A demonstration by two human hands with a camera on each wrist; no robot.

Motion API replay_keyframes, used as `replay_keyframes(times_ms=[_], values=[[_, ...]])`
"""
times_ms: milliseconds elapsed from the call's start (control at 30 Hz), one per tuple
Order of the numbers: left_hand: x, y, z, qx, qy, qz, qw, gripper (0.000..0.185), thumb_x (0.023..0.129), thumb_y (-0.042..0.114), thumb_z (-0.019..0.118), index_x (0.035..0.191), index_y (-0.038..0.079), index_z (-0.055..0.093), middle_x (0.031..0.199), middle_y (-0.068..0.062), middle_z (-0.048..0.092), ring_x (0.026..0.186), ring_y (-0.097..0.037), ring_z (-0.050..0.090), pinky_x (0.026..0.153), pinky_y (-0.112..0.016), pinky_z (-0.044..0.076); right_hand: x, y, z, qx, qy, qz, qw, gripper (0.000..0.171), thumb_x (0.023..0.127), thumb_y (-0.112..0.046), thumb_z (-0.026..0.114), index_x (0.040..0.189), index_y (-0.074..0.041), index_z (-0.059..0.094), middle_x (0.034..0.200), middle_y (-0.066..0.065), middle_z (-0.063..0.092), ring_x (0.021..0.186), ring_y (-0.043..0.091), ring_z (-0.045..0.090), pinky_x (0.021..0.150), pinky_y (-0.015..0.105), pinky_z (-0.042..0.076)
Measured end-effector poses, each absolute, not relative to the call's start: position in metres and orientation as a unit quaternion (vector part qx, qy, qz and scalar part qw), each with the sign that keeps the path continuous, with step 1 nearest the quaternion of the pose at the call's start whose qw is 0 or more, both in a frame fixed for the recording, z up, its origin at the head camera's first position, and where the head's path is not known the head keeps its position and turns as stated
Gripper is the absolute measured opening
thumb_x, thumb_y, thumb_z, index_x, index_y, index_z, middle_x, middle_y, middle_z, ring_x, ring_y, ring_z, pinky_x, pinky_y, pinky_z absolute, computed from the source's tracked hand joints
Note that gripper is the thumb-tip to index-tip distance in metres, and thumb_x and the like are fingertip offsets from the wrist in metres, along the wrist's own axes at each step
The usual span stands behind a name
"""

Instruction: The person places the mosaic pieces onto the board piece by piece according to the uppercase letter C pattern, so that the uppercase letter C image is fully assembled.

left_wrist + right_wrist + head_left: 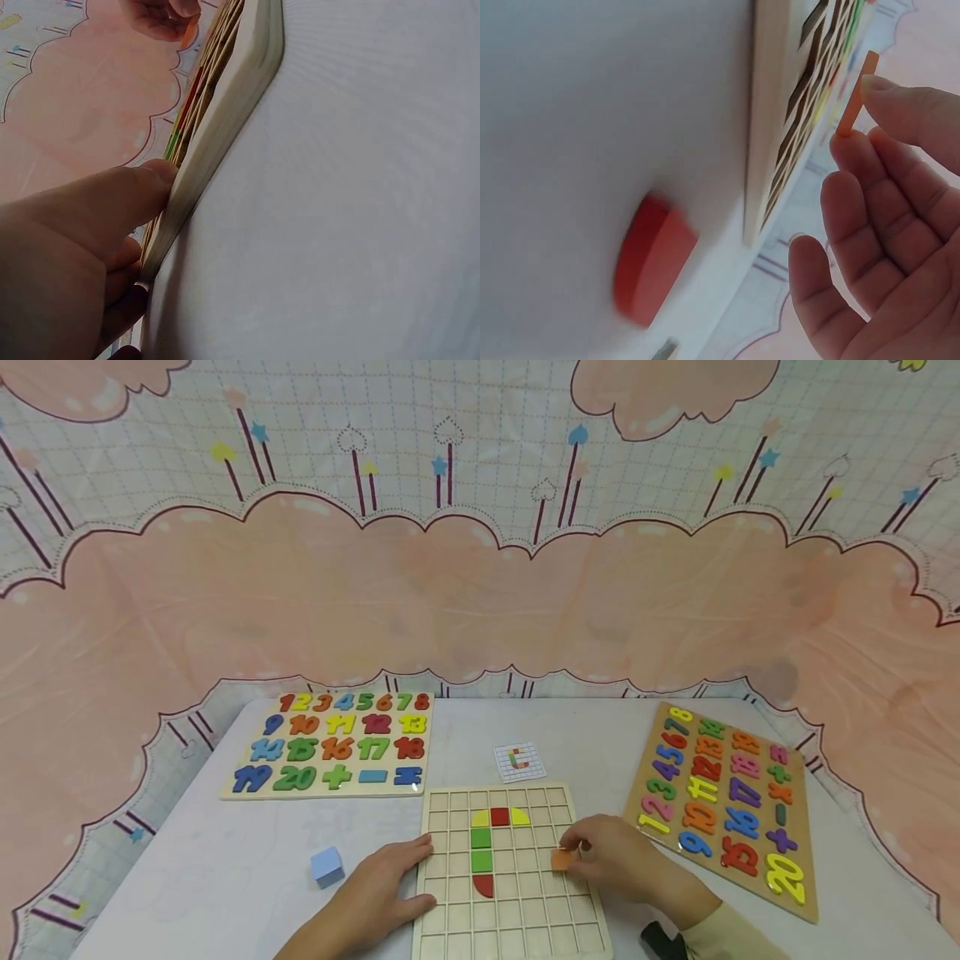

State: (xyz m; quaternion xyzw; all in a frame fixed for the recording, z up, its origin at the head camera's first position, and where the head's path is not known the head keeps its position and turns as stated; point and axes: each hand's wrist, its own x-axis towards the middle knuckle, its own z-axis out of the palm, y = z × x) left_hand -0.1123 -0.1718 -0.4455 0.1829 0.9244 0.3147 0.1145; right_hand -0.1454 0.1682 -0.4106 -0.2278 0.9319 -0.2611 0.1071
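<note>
head view shows a wooden grid board (510, 877) lying flat on the white counter (225, 860), close to the person. the left hand (375, 893) lies flat and relaxed on the counter, fingers straight, the fingertips pressed against the board's left edge; the left wrist view shows the thumb (142, 187) touching that edge. the right hand (615, 860) pinches a small orange tile (562, 859) between thumb and fingertips, holding it just over the right part of the grid; in the right wrist view the tile (855, 94) stands on edge between the fingertips, apart from the board's surface.

coloured pieces already sit in the grid: a yellow quarter round (481, 817), a red square (500, 816) and a yellow quarter round (521, 816) in one row, two green squares (482, 849) below the left end, and a red quarter round (484, 885) beneath them.

a small pattern card (520, 762) lies just beyond the board. a light blue cube (327, 866) rests on the counter left of the left hand. one number puzzle board (330, 745) lies at the far left, another number puzzle board (723, 806) at the right, tilted. the right wrist view also shows a blurred red piece (652, 259) on the counter beside the grid board.
</note>
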Motion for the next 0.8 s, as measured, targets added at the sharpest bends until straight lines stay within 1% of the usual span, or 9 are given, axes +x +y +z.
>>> replay_keyframes(times_ms=[133, 267, 400, 567, 667, 800], values=[[-0.113, -0.171, -0.446, 0.184, 0.926, 0.311, 0.112, 0.069, 0.087, 0.040, 0.077, 0.140, 0.002, 0.055, 0.149, -0.011, 0.049, 0.133, -0.038, 0.046, 0.106, -0.060, 0.038, -0.145, 0.160, -0.412, -0.242, 0.925, -0.269, 0.116, 0.014, 0.084, -0.017, 0.075, 0.097, -0.013, 0.072, 0.088, -0.011, 0.061, 0.080, 0.012, 0.051, 0.071, 0.031, 0.048], [-0.113, -0.172, -0.446, 0.186, 0.928, 0.306, 0.108, 0.069, 0.087, 0.039, 0.077, 0.140, 0.001, 0.056, 0.149, -0.011, 0.050, 0.133, -0.038, 0.047, 0.106, -0.060, 0.038, -0.145, 0.152, -0.414, -0.259, 0.921, -0.267, 0.114, 0.015, 0.085, -0.022, 0.077, 0.096, -0.014, 0.072, 0.087, -0.013, 0.061, 0.079, 0.009, 0.051, 0.071, 0.030, 0.048], [-0.112, -0.172, -0.446, 0.188, 0.927, 0.307, 0.105, 0.069, 0.086, 0.039, 0.078, 0.139, 0.001, 0.056, 0.149, -0.011, 0.050, 0.133, -0.038, 0.047, 0.106, -0.059, 0.038, -0.143, 0.144, -0.413, -0.285, 0.918, -0.257, 0.099, 0.013, 0.085, -0.023, 0.077, 0.094, -0.014, 0.072, 0.086, -0.014, 0.061, 0.079, 0.007, 0.050, 0.071, 0.029, 0.048], [-0.112, -0.171, -0.446, 0.188, 0.927, 0.308, 0.105, 0.069, 0.086, 0.039, 0.078, 0.140, 0.002, 0.056, 0.149, -0.010, 0.050, 0.133, -0.037, 0.047, 0.106, -0.059, 0.039, -0.142, 0.135, -0.411, -0.306, 0.916, -0.242, 0.096, 0.012, 0.086, -0.019, 0.076, 0.095, -0.012, 0.073, 0.089, -0.014, 0.064, 0.082, 0.005, 0.053, 0.078, 0.032, 0.052], [-0.112, -0.172, -0.446, 0.187, 0.926, 0.309, 0.107, 0.069, 0.086, 0.039, 0.078, 0.140, 0.002, 0.056, 0.149, -0.011, 0.050, 0.133, -0.038, 0.047, 0.105, -0.060, 0.039, -0.142, 0.131, -0.411, -0.308, 0.916, -0.239, 0.100, 0.012, 0.085, -0.016, 0.075, 0.096, -0.011, 0.073, 0.089, -0.014, 0.065, 0.084, 0.005, 0.055, 0.079, 0.032, 0.053], [-0.112, -0.172, -0.446, 0.185, 0.927, 0.307, 0.110, 0.069, 0.086, 0.039, 0.078, 0.140, 0.002, 0.056, 0.149, -0.011, 0.050, 0.133, -0.038, 0.047, 0.105, -0.060, 0.039, -0.142, 0.128, -0.412, -0.317, 0.914, -0.235, 0.094, 0.012, 0.085, -0.018, 0.077, 0.094, -0.012, 0.074, 0.090, -0.012, 0.067, 0.086, 0.006, 0.058, 0.079, 0.032, 0.053]])
